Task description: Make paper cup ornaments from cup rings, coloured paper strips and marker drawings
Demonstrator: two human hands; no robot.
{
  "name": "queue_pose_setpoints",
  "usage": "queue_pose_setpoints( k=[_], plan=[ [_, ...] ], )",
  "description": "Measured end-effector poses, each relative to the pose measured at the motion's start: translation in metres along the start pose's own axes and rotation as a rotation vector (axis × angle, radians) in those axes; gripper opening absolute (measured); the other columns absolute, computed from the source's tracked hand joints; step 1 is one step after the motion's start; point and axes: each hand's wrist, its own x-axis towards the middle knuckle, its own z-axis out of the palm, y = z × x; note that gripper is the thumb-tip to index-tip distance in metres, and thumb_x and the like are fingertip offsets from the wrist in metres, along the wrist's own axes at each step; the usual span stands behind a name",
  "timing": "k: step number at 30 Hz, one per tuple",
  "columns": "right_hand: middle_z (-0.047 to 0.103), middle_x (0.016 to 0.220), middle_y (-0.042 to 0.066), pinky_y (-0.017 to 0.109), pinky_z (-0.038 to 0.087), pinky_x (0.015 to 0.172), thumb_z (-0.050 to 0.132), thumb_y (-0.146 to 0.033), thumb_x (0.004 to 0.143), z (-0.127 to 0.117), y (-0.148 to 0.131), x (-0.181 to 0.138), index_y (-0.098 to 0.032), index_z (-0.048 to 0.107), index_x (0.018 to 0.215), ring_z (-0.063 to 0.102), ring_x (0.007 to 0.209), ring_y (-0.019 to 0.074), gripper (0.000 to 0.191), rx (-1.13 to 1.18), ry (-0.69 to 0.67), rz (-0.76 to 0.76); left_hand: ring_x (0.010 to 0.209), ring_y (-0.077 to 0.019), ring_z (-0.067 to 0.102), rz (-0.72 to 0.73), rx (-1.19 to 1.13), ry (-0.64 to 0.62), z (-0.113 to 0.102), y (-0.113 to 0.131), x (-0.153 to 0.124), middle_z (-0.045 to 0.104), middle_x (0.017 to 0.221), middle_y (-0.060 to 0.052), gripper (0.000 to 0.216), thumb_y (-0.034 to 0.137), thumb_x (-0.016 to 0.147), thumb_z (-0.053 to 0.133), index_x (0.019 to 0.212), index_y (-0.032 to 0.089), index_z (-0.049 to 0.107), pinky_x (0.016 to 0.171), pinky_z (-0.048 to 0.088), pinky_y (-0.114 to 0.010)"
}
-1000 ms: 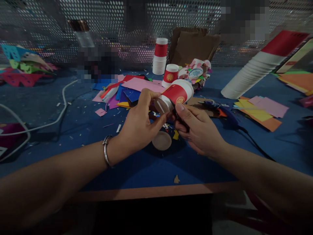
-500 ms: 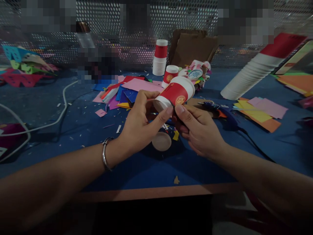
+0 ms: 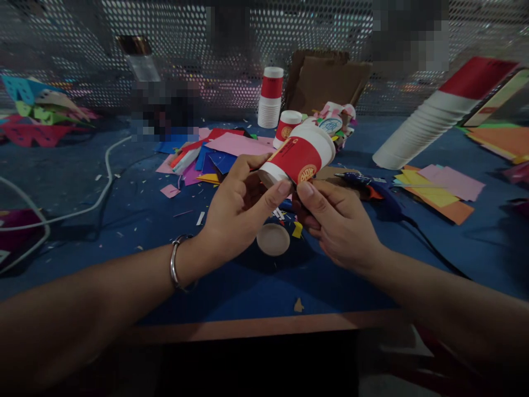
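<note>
A red and white paper cup [image 3: 295,157] is tilted on its side above the table, its rim toward the upper right. My left hand [image 3: 243,204] is closed around the base end, thumb along the lower side. My right hand [image 3: 334,218] is pinched beside the cup's printed round logo, thumb touching the cup wall. Something thin and dark shows at its fingertips, too hidden to name. Below the hands lies a pale round disc [image 3: 273,240]. Another red and white cup [image 3: 288,125] stands behind.
A blue glue gun [image 3: 386,198] with a dark cord lies to the right, near coloured paper sheets [image 3: 438,187]. A tall leaning cup stack [image 3: 430,124] stands behind it. Paper pieces [image 3: 239,143] and scraps lie at centre left, with a white cable [image 3: 108,165] beyond.
The cup has turned in my hands and shifted slightly to the right, so its logo sits lower, by my right thumb. Both hands keep nearly the same place.
</note>
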Motion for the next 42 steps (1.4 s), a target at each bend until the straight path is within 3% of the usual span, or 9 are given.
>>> queue_pose_setpoints(
  k=[11, 18, 22, 27, 31, 36, 42],
  plan=[
    [0.048, 0.067, -0.002, 0.027, 0.02, 0.044, 0.069, -0.066, 0.099, -0.001, -0.003, -0.005, -0.022, 0.057, 0.073, 0.036, 0.054, 0.0094, 0.052, -0.086, -0.004, -0.073, 0.108, -0.0241, 0.076, 0.061, 0.032, -0.021, 0.005, 0.002, -0.003, 0.074, 0.118, -0.006, 0.037, 0.047, 0.101, 0.073, 0.125, 0.028, 0.053, 0.091, 0.067, -0.042],
    [0.044, 0.064, -0.003, 0.028, 0.023, 0.046, 0.066, -0.06, 0.104, -0.003, -0.003, -0.004, -0.022, 0.052, 0.071, 0.037, 0.055, 0.0092, 0.052, -0.142, -0.022, -0.158, 0.103, -0.0212, 0.076, 0.123, 0.069, -0.016, 0.004, 0.0, -0.005, 0.073, 0.117, -0.006, 0.033, 0.037, 0.102, 0.072, 0.127, 0.027, 0.054, 0.09, 0.067, -0.038],
    [0.045, 0.063, -0.004, 0.028, 0.025, 0.047, 0.065, -0.06, 0.104, -0.005, -0.001, -0.003, -0.021, 0.053, 0.07, 0.039, 0.054, 0.0084, 0.053, -0.187, -0.011, -0.197, 0.111, -0.0242, 0.076, 0.191, 0.147, -0.012, 0.002, -0.006, -0.006, 0.072, 0.125, -0.009, 0.038, 0.038, 0.102, 0.072, 0.133, 0.026, 0.054, 0.097, 0.068, -0.042],
    [0.045, 0.057, -0.004, 0.028, 0.026, 0.046, 0.065, -0.065, 0.102, -0.005, 0.001, -0.002, -0.02, 0.057, 0.07, 0.038, 0.05, 0.0082, 0.055, -0.212, 0.01, -0.161, 0.121, -0.0282, 0.074, 0.248, 0.192, -0.032, 0.002, -0.01, -0.006, 0.069, 0.135, -0.011, 0.046, 0.039, 0.099, 0.076, 0.138, 0.028, 0.054, 0.105, 0.066, -0.048],
    [0.044, 0.061, -0.004, 0.028, 0.025, 0.046, 0.065, -0.066, 0.101, -0.005, 0.0, -0.001, -0.021, 0.053, 0.069, 0.038, 0.052, 0.008, 0.057, -0.221, 0.023, -0.161, 0.125, -0.0281, 0.073, 0.234, 0.146, -0.016, 0.001, -0.008, -0.002, 0.069, 0.137, -0.01, 0.044, 0.043, 0.1, 0.075, 0.136, 0.029, 0.054, 0.104, 0.067, -0.047],
    [0.048, 0.065, -0.003, 0.027, 0.024, 0.047, 0.064, -0.066, 0.103, -0.006, -0.001, -0.001, -0.02, 0.061, 0.077, 0.039, 0.055, 0.0086, 0.052, -0.212, -0.024, -0.157, 0.13, -0.0294, 0.071, 0.207, 0.157, 0.016, -0.006, -0.007, 0.004, 0.069, 0.139, -0.009, 0.044, 0.047, 0.1, 0.074, 0.136, 0.029, 0.055, 0.104, 0.067, -0.046],
    [0.044, 0.062, -0.004, 0.027, 0.023, 0.047, 0.064, -0.066, 0.102, -0.006, 0.002, 0.001, -0.02, 0.058, 0.074, 0.037, 0.055, 0.0087, 0.054, -0.184, -0.036, -0.134, 0.129, -0.0287, 0.07, 0.239, 0.204, -0.013, -0.004, -0.01, 0.002, 0.066, 0.141, -0.011, 0.044, 0.035, 0.099, 0.075, 0.139, 0.028, 0.055, 0.105, 0.067, -0.047]
  ],
)
